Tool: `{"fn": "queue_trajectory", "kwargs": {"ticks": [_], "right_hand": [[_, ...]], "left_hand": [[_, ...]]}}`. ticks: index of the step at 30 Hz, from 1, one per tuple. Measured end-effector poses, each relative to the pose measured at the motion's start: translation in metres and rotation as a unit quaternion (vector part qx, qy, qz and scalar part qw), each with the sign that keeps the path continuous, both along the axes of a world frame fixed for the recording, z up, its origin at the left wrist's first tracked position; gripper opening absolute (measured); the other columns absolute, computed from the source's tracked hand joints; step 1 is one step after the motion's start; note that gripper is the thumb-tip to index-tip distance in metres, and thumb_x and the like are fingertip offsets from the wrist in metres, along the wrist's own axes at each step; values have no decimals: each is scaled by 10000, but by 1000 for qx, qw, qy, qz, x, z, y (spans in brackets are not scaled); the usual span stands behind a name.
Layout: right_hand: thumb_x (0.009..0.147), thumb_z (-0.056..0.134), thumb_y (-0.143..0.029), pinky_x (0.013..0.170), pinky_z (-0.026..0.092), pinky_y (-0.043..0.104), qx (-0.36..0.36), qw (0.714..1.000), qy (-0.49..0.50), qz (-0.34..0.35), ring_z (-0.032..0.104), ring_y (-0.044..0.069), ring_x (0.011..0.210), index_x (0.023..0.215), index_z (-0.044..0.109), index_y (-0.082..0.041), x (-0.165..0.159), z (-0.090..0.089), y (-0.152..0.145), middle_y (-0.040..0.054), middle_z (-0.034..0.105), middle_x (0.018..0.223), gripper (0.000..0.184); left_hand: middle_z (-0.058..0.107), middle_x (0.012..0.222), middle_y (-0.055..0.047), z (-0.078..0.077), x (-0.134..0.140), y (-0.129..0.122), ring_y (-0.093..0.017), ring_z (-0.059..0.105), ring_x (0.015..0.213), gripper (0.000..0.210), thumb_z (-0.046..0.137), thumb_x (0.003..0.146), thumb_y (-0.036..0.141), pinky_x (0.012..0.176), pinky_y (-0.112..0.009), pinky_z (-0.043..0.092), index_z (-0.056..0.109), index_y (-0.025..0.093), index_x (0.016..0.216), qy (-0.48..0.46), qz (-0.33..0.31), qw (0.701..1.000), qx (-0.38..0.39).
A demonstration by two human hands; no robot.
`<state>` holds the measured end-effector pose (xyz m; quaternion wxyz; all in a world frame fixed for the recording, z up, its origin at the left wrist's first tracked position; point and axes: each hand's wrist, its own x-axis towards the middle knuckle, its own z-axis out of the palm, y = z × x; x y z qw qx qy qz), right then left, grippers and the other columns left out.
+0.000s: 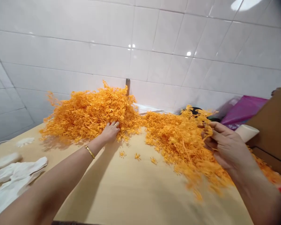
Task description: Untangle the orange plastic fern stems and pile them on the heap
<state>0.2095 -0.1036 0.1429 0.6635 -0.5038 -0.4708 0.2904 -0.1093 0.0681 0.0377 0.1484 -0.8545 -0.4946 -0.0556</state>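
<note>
Left hand [111, 132] at the tall heap [93, 114], right hand [227, 148] on an orange sprig [207, 129]

The tall heap of orange, branching sprigs stands on a pale tabletop [128, 190], in front of a white tiled wall [89, 47]. The left hand reaches into the heap's near right edge, palm down; its fingertips are lost among the stems, so whether they pinch anything cannot be told. A ring [116, 125] sits on one finger and a gold bangle [90, 152] circles the wrist.

Right of the heap, a lower pile [175, 137] of the same orange stuff spreads toward the near side. The right hand is over this pile's right part, fingers curled and thumb bent in, pinching the orange sprig; blur hides the exact grip.

Three small loose pieces [137, 157] lie in a row just in front and to the right of the heap. To its left and nearer are white gloves [21, 175], a rounded white object [8, 160] and a flat white piece [25, 142] with a jagged edge. A dark metal strip [128, 86] rises behind it. Well to its right are a purple bag [244, 111], a white roll [247, 132] and a brown box [271, 125].
</note>
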Motion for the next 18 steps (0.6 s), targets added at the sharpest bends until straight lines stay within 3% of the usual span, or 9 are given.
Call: {"fn": "queue_trajectory", "kwargs": {"ticks": [4,8,10,12,16,18], "right_hand": [[630,618,-286,345,157,168,-46,995,37,86,197,-1,336,764,566,-183,-17,-2,-6,-58,412,493,177],[655,599,-267,337,134,167,-74,981,71,165,179,-4,330,771,556,-176,-36,-13,0,-50,445,500,154],[664,593,-267,336,128,166,-83,974,81,195,171,-5,327,784,556,-176,-42,-18,1,-56,433,485,155],[673,588,-276,334,125,166,-91,968,89,214,161,-7,322,794,557,-179,-43,-21,2,-60,425,476,158],[660,603,-266,331,124,159,-103,962,120,222,157,-13,319,777,553,-181,-41,-27,5,-64,423,474,153],[643,615,-252,330,127,154,-104,959,138,223,161,-15,319,776,556,-180,-40,-32,10,-66,419,472,163]], "left_hand": [[438,1173,-151,20,24,-19,-301,351,1105,322,456,638,79,842,-433,309,596,158,917,-4,-29,999,33],[463,1138,-135,33,46,-63,-249,317,1141,332,361,737,93,896,-384,293,534,136,1018,-104,-90,983,121],[492,1091,-130,23,50,-88,-225,399,1058,314,310,796,170,856,-351,338,514,132,1032,-164,-78,979,92],[488,1101,-158,3,50,-110,-249,410,1046,355,303,814,276,858,-382,335,485,111,1070,-201,-32,978,42],[345,1258,-233,-43,56,-132,-343,196,1211,591,386,748,438,944,-455,196,394,36,1181,-256,56,959,-106],[289,1305,-221,-53,73,-130,-340,133,1236,623,421,725,435,961,-446,153,370,52,1214,-321,27,933,-159]]}}
